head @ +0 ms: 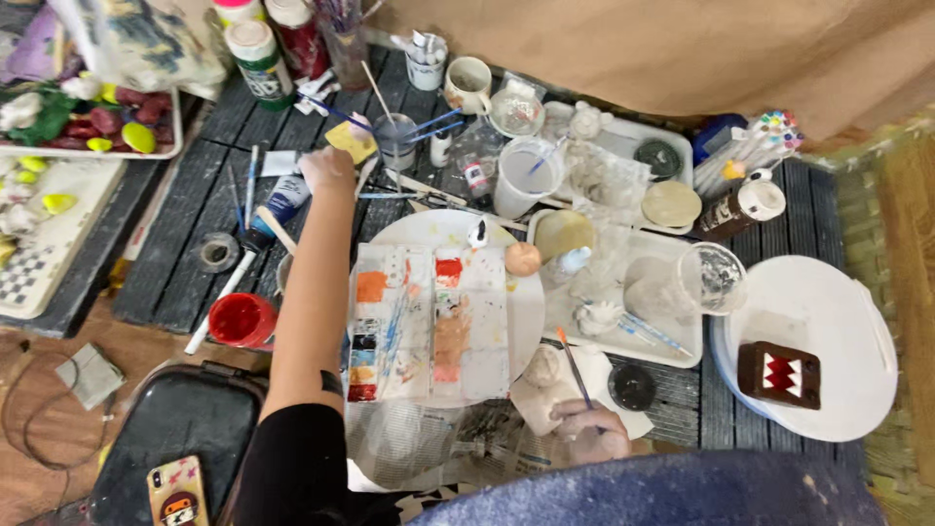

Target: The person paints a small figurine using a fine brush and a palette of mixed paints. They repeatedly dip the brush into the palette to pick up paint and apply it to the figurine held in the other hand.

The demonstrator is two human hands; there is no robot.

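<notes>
Head view shows left hand point(327, 168) reaching to a paint tube point(282, 201), fingers hidden, right hand point(590, 429) pinching a brush point(575, 368) near the stained palette point(429, 321), brown piece point(778, 374) already painted.
</notes>
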